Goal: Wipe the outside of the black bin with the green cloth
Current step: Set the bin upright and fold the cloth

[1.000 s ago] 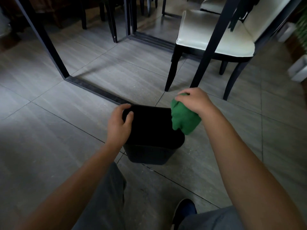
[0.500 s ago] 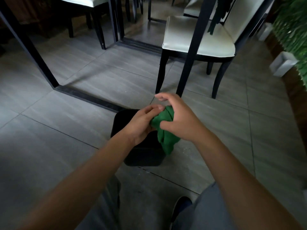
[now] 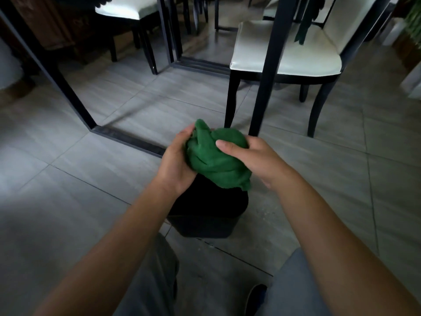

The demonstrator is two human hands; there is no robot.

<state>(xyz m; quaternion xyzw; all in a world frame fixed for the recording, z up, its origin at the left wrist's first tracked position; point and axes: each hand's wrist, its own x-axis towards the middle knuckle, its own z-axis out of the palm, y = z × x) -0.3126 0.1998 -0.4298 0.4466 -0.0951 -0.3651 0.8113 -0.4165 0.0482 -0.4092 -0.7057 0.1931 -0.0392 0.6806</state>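
head view: my left hand (image 3: 176, 163) has let go of the black bin (image 3: 206, 215) rim and now cups the green cloth (image 3: 215, 156) with my right hand (image 3: 255, 160), bunching it above the bin at 12 o'clock; i judge wiping hasn't begun.

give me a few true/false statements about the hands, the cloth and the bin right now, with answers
1. Both hands hold the green cloth. True: the left hand and right hand grip it bunched between them.
2. The cloth is pressed against the black bin's side. False: it is held up over the bin's top.
3. The bin stands upright on the tiled floor. True.
4. The left hand grips the bin's rim. False: it grips the cloth.
5. A white-seated chair stands beyond the bin. True.
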